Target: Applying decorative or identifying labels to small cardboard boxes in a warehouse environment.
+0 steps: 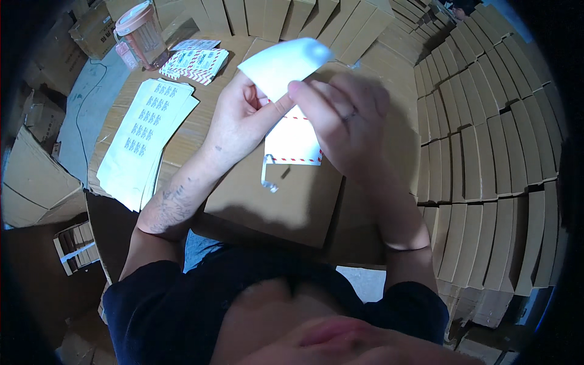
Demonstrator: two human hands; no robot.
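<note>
A blank white piece of paper, bright and slightly bent, is held up over a flat brown cardboard box. My left hand is closed on its lower left side, thumb toward the middle. My right hand pinches the paper's lower corner between thumb and finger. Below the hands shows a white card with a red striped border, partly covered by them; whether it lies on the box or hangs from my left hand I cannot tell. A thin whitish strip curls at the card's left edge.
Left on the table lies a stack of white sheets with printed blocks. Behind it are several striped cards and a clear cup with a pink lid. Rows of brown cartons stand at the right and along the back.
</note>
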